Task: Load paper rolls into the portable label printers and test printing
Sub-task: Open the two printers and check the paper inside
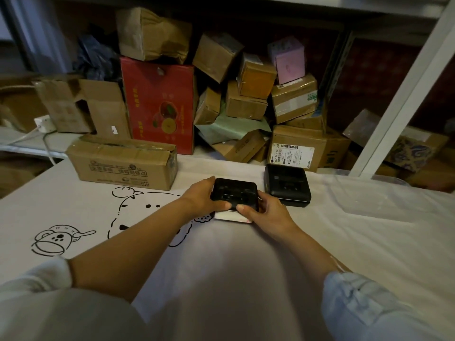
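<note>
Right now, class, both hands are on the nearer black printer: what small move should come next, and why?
Probably press the thumbs down to seat the lid of the nearer printer. The left hand and right hand grip its sides, thumbs on its front edge, and white paper shows beneath that edge. The second printer sits untouched beside it.

The scene is dimly lit, with a warm, muted cast. The brightest area is the pale tablecloth (pixel 344 237) at centre and right, lit softly from above; no hard-edged shadows are thrown. A broad, diffuse shadow is seen across the lower centre of the cloth, between the forearms. The stacked cardboard boxes (pixel 246 99) in the upper half fall into gloom, and the far upper corners are nearly black. Detail is soft throughout, with smeared, noisy texture. Wide-angle distortion is evident: the white shelf post (pixel 403 94) at right is bent and slanted, and the sleeves (pixel 369 306) at the bottom corners are stretched and blurred. No glare is seen on the black printer (pixel 235 194).
</note>
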{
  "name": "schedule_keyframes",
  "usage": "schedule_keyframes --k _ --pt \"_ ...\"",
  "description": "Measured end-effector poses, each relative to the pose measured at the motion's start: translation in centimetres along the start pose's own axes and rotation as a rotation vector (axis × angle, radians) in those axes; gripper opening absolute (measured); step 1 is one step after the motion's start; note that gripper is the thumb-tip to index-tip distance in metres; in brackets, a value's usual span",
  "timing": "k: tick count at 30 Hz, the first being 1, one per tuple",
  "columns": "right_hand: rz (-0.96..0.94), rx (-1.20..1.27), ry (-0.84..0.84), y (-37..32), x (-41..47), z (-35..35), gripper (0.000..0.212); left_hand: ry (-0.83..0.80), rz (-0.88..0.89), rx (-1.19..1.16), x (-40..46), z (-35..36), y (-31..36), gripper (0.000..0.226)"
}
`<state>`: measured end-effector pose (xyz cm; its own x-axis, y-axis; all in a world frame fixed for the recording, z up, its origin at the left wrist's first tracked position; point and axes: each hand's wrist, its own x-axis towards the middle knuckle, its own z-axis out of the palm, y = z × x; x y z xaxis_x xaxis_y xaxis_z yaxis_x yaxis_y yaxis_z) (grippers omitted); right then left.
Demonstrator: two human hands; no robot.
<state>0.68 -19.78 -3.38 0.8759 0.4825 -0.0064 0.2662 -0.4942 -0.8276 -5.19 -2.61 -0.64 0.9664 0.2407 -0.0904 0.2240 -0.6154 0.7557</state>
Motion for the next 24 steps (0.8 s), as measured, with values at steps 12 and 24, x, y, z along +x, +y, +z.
schedule_keyframes --k 12,24 --pt "0.017 -0.043 -0.025 -0.3 -0.2 0.3 0.066 -0.062 0.053 0.171 -0.2 0.1 -0.5 0.079" --pt "0.071 -0.005 -0.096 -2.0 0.0 -1.2 0.051 -0.053 0.044 0.372 0.5 -2.1 1.2 0.056"
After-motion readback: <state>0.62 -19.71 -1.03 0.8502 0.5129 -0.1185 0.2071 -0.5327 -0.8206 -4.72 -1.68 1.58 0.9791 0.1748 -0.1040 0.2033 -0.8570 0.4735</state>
